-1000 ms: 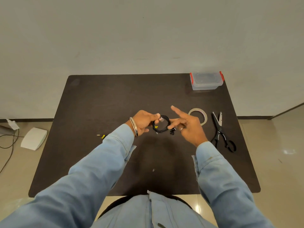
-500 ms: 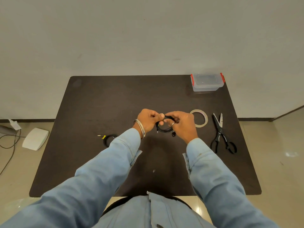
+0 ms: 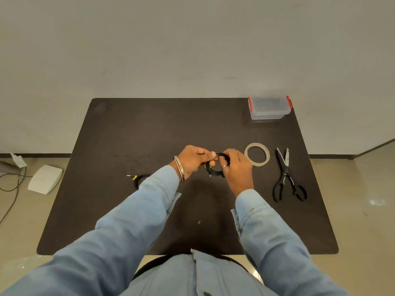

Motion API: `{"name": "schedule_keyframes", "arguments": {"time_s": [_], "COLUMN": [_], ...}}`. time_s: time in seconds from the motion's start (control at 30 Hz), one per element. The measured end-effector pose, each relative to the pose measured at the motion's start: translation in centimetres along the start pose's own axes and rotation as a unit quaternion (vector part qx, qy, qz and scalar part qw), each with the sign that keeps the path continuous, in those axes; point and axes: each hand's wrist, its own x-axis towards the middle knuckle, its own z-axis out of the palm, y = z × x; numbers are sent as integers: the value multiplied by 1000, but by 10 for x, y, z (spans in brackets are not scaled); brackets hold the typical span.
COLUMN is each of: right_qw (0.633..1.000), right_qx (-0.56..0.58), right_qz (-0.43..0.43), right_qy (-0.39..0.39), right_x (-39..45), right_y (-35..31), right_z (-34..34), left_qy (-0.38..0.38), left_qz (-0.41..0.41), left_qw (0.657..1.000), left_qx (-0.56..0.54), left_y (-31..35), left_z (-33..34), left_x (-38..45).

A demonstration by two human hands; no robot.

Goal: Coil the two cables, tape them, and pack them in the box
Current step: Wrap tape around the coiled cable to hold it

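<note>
A small black coiled cable [image 3: 214, 170] hangs between both hands above the middle of the dark table [image 3: 132, 133]. My left hand [image 3: 193, 160] pinches its upper left side and my right hand [image 3: 236, 167] curls round its right side. A second black coil [image 3: 139, 179] with a yellow tag lies on the table to the left, partly hidden by my left sleeve. The roll of clear tape [image 3: 257, 154] lies flat just right of my right hand. The clear plastic box [image 3: 268, 107] with red clips stands lidded at the far right corner.
Black-handled scissors [image 3: 287, 177] lie open on the table right of the tape. A white device [image 3: 44, 179] and cords sit on the floor left of the table. A wall runs behind the table's far edge.
My right hand, which had its index finger stretched out a second ago, has closed round the right side of the coil. The left hand keeps its pinch.
</note>
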Motion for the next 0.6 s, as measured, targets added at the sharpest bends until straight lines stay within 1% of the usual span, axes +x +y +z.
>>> {"name": "schedule_keyframes", "arguments": {"time_s": [0.07, 0.1, 0.13, 0.17, 0.2, 0.23, 0.27, 0.3, 0.33, 0.5, 0.6], "right_qw": [999, 995, 983, 959, 922, 877, 834, 805, 794, 811, 805], "right_qx": [26, 65, 121, 187, 260, 334, 394, 428, 440, 416, 399], "right_qz": [28, 62, 113, 174, 235, 282, 311, 324, 326, 320, 335], "right_qy": [-24, -48, -83, -125, -166, -200, -229, -251, -265, -260, -284], "right_x": [1, 2, 4, 6, 8, 10, 12, 13, 15, 17, 16], "right_y": [3, 5, 6, 6, 6, 6, 7, 8, 9, 14, 16], "right_z": [0, -1, -2, -6, -10, -15, -19, -22, -24, -22, -20], "left_qy": [25, 41, 52, 59, 62, 62, 61, 60, 58, 59, 62], "left_qz": [48, 77, 102, 120, 135, 146, 153, 158, 162, 173, 163], "left_qw": [999, 996, 993, 991, 989, 986, 985, 982, 980, 971, 968], "left_qx": [-6, 3, 11, 18, 27, 41, 59, 79, 97, 152, 182], "left_y": [-5, -8, -10, -13, -15, -17, -18, -20, -21, -26, -26], "left_z": [3, 4, 5, 4, 2, 1, -1, -2, -3, 0, 1], "left_x": [0, 0, -1, 0, 1, 2, 3, 4, 5, 5, 6]}}
